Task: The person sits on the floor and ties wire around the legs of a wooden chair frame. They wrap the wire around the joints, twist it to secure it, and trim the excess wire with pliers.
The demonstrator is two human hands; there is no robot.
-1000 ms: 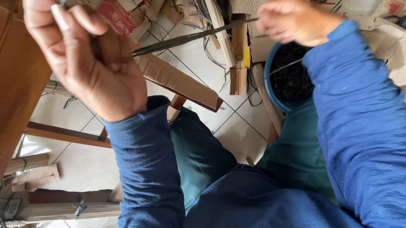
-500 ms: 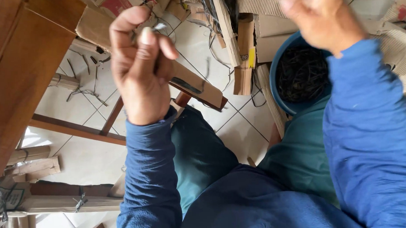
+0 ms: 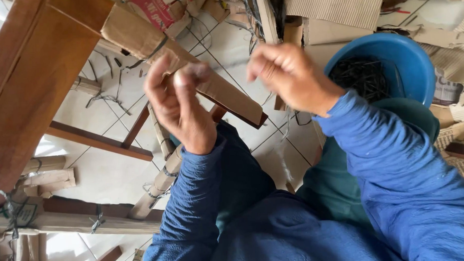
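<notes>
Two hands are raised mid-frame — my left hand [image 3: 182, 109] curled with thumb and forefinger pinched, my right hand [image 3: 289, 77] closed in a loose fist. Both are blurred, so I cannot tell what either grips. The blue basin [image 3: 412, 62] of dark nails [image 3: 363, 74] sits upper right, within the right hand's reach — a cardboard-wrapped wooden strip [image 3: 225, 94] lies behind.

floor: pale tiles [image 3: 105, 176] | wooden furniture frame [image 3: 30, 86] left | cardboard scraps [image 3: 341, 8] | daylight

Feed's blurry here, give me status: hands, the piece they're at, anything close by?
Left hand and right hand raised, apart, fingers curled; grip unclear. Wrapped wooden piece beneath them. Blue bucket of dark wire by right hand.
</notes>
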